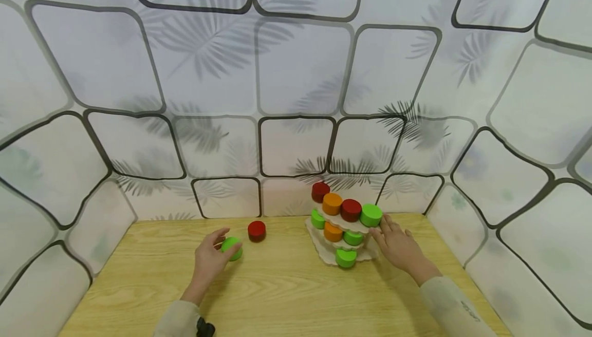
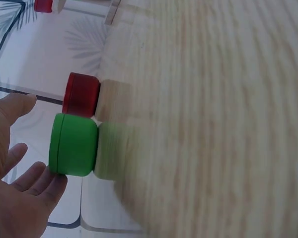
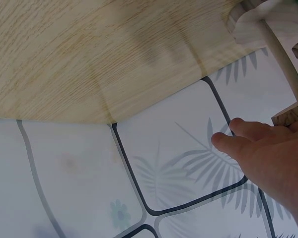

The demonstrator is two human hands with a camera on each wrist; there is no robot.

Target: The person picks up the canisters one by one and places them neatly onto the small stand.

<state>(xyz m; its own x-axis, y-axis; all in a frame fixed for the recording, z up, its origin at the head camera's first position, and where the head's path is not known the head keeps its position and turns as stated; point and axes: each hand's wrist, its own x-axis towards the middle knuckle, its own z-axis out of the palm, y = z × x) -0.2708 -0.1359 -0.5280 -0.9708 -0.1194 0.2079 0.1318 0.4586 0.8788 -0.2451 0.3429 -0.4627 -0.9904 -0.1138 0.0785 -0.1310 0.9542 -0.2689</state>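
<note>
A green round block [image 1: 231,248] stands on the table beneath my left hand [image 1: 214,256]. In the left wrist view the fingertips [image 2: 54,191] are at the edge of this green block [image 2: 74,145], while the thumb stands apart from it. A red round block [image 1: 256,231] sits just behind. My right hand [image 1: 400,244] has its extended fingers at the right edge of a tiered wooden stand [image 1: 324,247]. The stand carries several blocks, among them a green one [image 1: 371,215] beside that hand. In the right wrist view my right hand [image 3: 273,158] partly hides the tier's wooden edge [image 3: 290,114].
The wooden table [image 1: 287,296] is enclosed at the back and sides by a patterned covering [image 1: 222,147]. On the stand, red, orange and green blocks lie on stepped tiers, with one green block [image 1: 346,258] low at the front.
</note>
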